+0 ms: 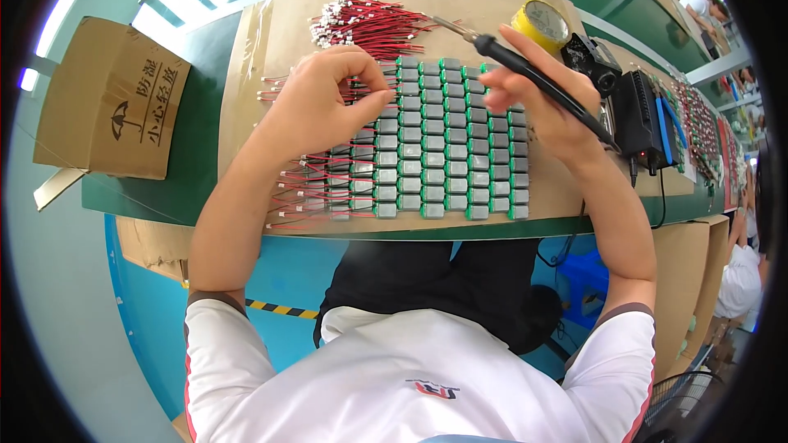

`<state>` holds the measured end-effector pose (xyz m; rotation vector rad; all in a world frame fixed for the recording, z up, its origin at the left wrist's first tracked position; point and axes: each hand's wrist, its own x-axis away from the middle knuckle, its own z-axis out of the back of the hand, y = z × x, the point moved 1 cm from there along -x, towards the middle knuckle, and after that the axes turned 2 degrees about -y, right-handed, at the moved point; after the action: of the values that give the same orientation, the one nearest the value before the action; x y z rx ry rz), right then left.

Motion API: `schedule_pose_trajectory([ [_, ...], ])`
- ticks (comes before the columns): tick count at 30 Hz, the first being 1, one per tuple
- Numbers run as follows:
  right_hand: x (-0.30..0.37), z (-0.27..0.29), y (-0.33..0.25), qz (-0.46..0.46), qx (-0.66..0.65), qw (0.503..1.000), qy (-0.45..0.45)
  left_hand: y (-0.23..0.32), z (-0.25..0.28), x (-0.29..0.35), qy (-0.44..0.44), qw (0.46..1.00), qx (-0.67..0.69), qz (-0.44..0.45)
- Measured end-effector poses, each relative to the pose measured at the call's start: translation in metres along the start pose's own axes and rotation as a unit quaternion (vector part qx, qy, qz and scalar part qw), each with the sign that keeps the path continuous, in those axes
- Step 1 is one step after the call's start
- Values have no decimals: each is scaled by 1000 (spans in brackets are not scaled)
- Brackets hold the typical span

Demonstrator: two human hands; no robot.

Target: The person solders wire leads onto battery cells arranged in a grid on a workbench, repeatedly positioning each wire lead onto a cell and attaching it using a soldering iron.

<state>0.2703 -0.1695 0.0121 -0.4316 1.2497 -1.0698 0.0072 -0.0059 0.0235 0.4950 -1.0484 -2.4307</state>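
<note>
My right hand (562, 107) grips a black soldering iron (533, 78) like a pen, its metal tip pointing up and left, raised above the board. My left hand (316, 102) pinches thumb and forefinger together at the left part of a grid, seemingly on a thin red-and-black wire lead. Below those fingers, rows of small grey blocks with green edges (433, 149) lie close together on a brown sheet. Red-and-black leads with white plugs (316, 184) stretch left from the leftmost blocks. Behind the grid is a pile of loose leads (373, 25).
At the back right stand a yellow roll (542, 25), a black holder (593, 64) and a black soldering station (640, 119) with a cord. An open cardboard box (111, 98) is on the left. Small parts (698, 127) lie farther right, where other people sit.
</note>
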Motion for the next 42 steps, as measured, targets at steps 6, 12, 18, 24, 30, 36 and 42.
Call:
schedule_pose_trajectory([
  [6,28,0,3,-45,-50,998,1,-15,-10,1,26,991,-43,-122],
  [12,28,-5,6,-19,-20,997,-67,-17,-10,1,9,988,-75,-137],
  [18,29,-7,9,-11,-10,997,-72,-20,-11,0,6,988,-80,-134],
  [24,27,-9,8,0,7,997,-78,-20,-10,1,5,986,-87,-139],
  [30,28,-10,8,-1,11,997,-75,-20,-11,1,9,986,-93,-139],
  [36,28,-9,8,-1,20,996,-83,-20,-12,1,8,986,-95,-135],
  [42,27,-9,7,6,30,996,-89,-20,-11,2,7,986,-96,-134],
])
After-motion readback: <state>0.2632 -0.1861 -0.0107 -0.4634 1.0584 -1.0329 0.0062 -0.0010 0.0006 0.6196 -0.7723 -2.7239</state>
